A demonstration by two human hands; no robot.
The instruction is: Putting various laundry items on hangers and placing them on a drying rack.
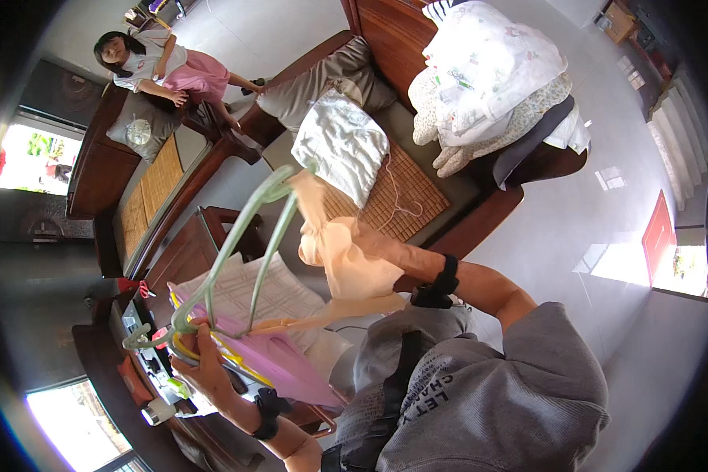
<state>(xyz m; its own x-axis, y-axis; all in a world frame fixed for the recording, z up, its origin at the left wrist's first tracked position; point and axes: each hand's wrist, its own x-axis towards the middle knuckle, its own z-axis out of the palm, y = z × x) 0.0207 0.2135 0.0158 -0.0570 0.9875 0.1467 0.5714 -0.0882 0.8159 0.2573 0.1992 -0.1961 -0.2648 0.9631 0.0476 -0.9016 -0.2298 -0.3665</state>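
My left hand [203, 360] is closed around the necks of several hangers, among them a pale green plastic hanger [212, 277] whose frame points up and away. A yellow hanger edge [236, 360] shows beside it, and a pink-purple garment [283, 363] hangs below. With my right hand [371, 239] I grip a peach-coloured thin cloth [348, 265]; one part of it reaches the far end of the green hanger and a strip runs back toward my left hand. The fingers of my right hand are partly hidden by the cloth.
A white drawstring cloth [342, 144] lies on a wooden seat with a slatted mat [416, 194]. Piled clothes [489, 76] cover the armrest at right. Another person [159, 65] stands at upper left. A wooden table [183, 253] and a cluttered surface are at left.
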